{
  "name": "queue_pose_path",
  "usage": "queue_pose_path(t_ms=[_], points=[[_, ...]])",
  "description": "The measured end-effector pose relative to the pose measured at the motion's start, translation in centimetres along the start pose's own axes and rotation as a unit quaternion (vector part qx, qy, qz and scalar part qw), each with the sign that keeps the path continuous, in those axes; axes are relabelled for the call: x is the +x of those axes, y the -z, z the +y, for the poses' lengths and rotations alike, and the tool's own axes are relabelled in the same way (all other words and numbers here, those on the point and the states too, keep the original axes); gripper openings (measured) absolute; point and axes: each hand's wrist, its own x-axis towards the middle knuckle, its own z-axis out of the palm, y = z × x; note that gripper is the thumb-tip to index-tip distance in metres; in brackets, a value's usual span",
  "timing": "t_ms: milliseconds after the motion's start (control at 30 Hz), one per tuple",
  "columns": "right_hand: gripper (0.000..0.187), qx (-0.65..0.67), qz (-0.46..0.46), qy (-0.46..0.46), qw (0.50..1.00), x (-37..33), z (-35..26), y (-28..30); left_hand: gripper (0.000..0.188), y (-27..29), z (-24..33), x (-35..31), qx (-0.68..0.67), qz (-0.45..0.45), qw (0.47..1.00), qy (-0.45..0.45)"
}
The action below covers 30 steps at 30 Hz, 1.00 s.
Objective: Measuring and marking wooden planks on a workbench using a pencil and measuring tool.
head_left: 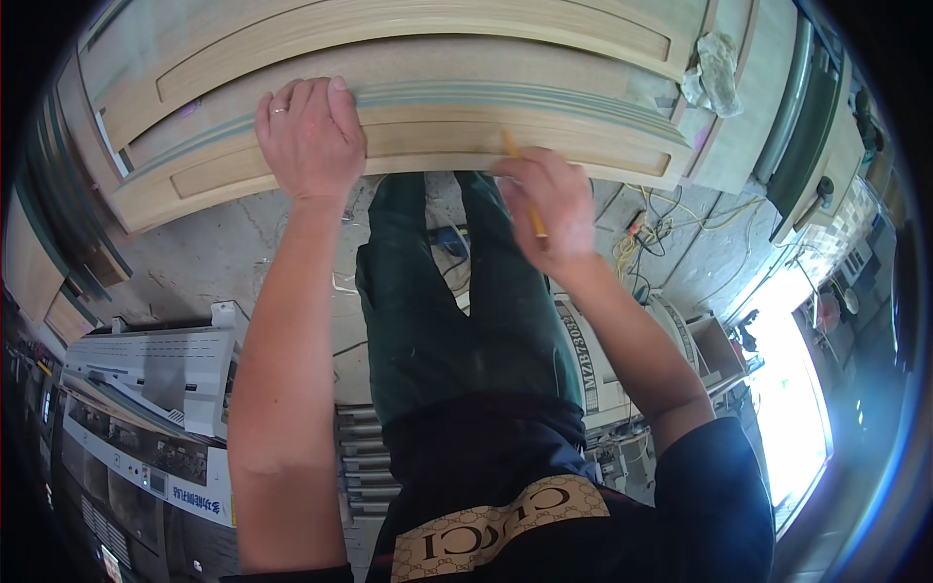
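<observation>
— What's in your right grip?

— My right grip (556, 199) is closed around a slim yellow stick like a pencil (539, 223), thumb and fingers pinching its middle. One end pokes out past my fingers toward the wood; blur hides which end is the point, and I can't tell whether it touches.

— And the left?

— My left grip (311, 136) lies palm down across the long pale wooden panel with a recessed rectangular face (428, 139), near its left part. My fingers are bent, but I can't tell whether they clasp an edge or only press. The panel sits right in front of me, above my knees; grey-green stripes (505, 95) run along behind it.

— Which step is this, and what does the next move need?

— Steadying the panel with the stick at the ready, I'd judge. It calls for firm left pressure and a light, controlled right.

— Farther out?

— A crumpled off-white cloth-like bundle (717, 76) to the right, yellow cables (641, 238) on the grey floor (233, 225).
</observation>
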Motion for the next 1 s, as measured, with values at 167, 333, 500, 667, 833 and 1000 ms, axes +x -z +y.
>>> queue_pose_path(t_ms=[167,333,500,667,833,1000], points=[[0.021,0.032,0.005,0.007,0.999,2.2,-3.9,-2.8,0.035,0.2,-0.3,-0.1,-0.001,-0.03,1.0,0.007],[0.015,0.047,0.025,0.003,0.999,0.4,0.0,-0.3,0.036,0.4,-0.3,-0.2,0.004,-0.038,0.999,0.017],[0.014,0.023,-0.017,-0.039,0.999,-1.1,2.7,5.0,0.037,0.1,-0.2,-0.1,0.016,-0.041,0.999,0.009],[0.014,0.105,-0.01,0.01,0.994,-1.3,2.5,4.9,0.038,0.4,-0.4,-0.3,0.025,-0.047,0.998,0.015],[0.022,-0.042,0.14,0.009,0.989,1.2,5.9,2.4,0.039,0.3,0.0,-0.1,0.02,-0.043,0.999,0.015],[0.028,-0.113,0.18,0.01,0.977,3.8,6.9,-1.6,0.04,0.2,-0.1,-0.2,0.022,-0.045,0.999,0.015]])
